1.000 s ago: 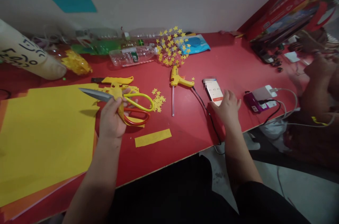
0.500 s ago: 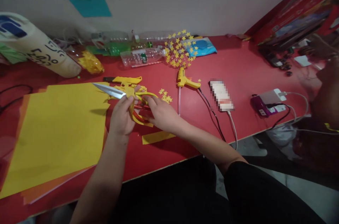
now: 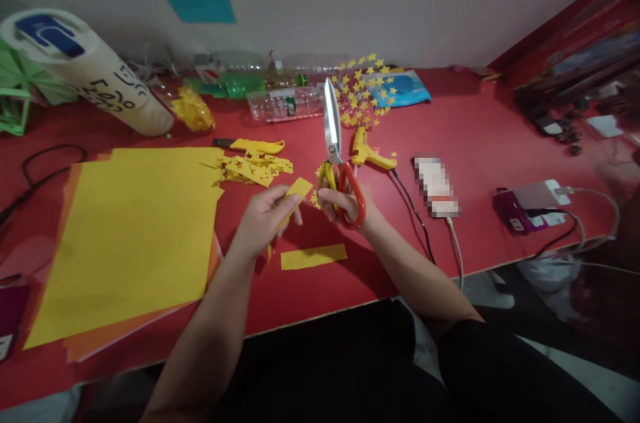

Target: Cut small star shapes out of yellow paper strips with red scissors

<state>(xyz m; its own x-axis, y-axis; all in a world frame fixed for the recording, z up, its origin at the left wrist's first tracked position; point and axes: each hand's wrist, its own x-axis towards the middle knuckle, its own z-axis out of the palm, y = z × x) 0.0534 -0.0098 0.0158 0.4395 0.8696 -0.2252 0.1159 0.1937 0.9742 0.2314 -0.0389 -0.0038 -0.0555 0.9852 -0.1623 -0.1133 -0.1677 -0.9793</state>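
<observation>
My left hand [image 3: 265, 218] pinches a folded strip of yellow paper [image 3: 300, 188] between thumb and fingers. In my right hand [image 3: 340, 203] are scissors [image 3: 332, 133] with one yellow and one red handle, blades together and pointing up, away from the paper. A flat yellow strip [image 3: 314, 256] lies on the red table just below both hands. Small cut yellow stars are partly hidden behind the right hand. Star-punched paper scraps [image 3: 250, 168] and a yellow box cutter [image 3: 255, 145] lie beyond the left hand.
Large yellow sheets [image 3: 135, 236] cover the left of the red table [image 3: 465, 136]. A yellow glue gun [image 3: 369, 153], a phone [image 3: 435, 186] and a corded power strip [image 3: 525, 210] are at right. Plastic bottles [image 3: 287, 105], a star cluster [image 3: 363, 90] and a tumbler [image 3: 110, 76] stand behind.
The scissors have swung from pointing left to pointing up and moved right, apart from the paper. My left hand has shifted right with the folded strip. The view has turned slightly left.
</observation>
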